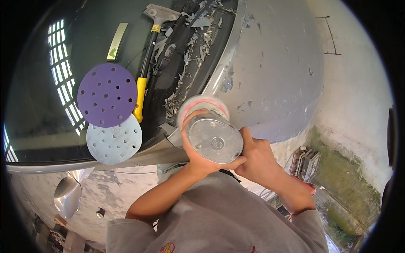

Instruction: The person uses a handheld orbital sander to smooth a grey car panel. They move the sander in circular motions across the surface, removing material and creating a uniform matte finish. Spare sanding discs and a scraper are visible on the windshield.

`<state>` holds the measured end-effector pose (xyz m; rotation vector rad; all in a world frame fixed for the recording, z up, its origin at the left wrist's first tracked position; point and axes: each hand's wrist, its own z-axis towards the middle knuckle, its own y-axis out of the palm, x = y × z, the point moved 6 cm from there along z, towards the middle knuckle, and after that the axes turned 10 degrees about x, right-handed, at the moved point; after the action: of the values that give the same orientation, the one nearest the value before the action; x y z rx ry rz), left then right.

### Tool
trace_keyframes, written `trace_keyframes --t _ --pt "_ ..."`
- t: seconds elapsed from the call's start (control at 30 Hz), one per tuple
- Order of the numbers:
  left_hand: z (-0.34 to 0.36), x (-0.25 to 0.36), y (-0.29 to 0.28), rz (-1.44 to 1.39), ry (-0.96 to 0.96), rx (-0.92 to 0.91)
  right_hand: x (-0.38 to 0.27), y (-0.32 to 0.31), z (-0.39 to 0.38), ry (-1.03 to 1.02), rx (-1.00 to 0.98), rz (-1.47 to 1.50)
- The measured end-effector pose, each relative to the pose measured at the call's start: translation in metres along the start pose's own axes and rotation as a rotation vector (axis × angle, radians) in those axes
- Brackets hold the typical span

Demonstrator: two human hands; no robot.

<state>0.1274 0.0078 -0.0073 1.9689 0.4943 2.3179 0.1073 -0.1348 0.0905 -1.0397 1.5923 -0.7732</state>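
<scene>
A round grey disc sander [214,137] is in both my hands, its flat end cap facing up. Around its left side curl the fingers of my left hand [195,152], the thumb out of clear sight. My right hand [256,157] grips the sander's right side, fingers closed where the body narrows out of view. Beyond the cap, the pad's pink-red rim [201,102] shows at the corner of the car's grey hood [278,71], beside the windshield. Whether the pad spins cannot be seen, and its contact face is hidden.
On the dark windshield [38,105] lie a purple sanding disc [101,101], a pale blue one [113,145], a yellow-handled scraper [141,93] and a small shiny strip [117,41]. Paint flakes [202,22] litter the black cowl. A side mirror [67,195] juts out lower left.
</scene>
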Motion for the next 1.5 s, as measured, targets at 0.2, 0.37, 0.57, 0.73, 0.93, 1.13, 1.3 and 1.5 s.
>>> trace_keyframes --t 0.2,0.37,0.57,0.73,0.93,1.13,1.3,1.5 --pt "0.07 -0.027 0.08 0.039 -0.08 -0.102 0.037 -0.042 0.055 0.102 0.287 -0.013" --pt "0.14 -0.033 0.167 0.147 0.118 -0.152 0.093 -0.087 0.107 0.271 0.328 0.075" --pt "0.112 -0.019 0.145 0.154 0.042 -0.258 0.091 -0.066 0.045 0.321 0.113 0.244" --pt "0.087 -0.005 0.094 0.192 0.136 -0.197 0.063 -0.043 0.018 0.168 0.059 0.276" --pt "0.157 -0.038 0.171 0.119 0.103 -0.249 0.088 -0.086 0.085 0.414 0.197 0.067" --pt "0.193 -0.057 0.218 0.077 -0.041 -0.355 0.098 -0.109 0.123 0.441 0.294 0.126" --pt "0.161 -0.04 0.144 -0.305 -0.176 -0.191 0.065 -0.084 0.104 0.211 0.154 0.008" --pt "0.225 -0.058 0.167 -0.171 -0.146 -0.339 0.069 -0.101 0.17 0.135 0.227 -0.079"
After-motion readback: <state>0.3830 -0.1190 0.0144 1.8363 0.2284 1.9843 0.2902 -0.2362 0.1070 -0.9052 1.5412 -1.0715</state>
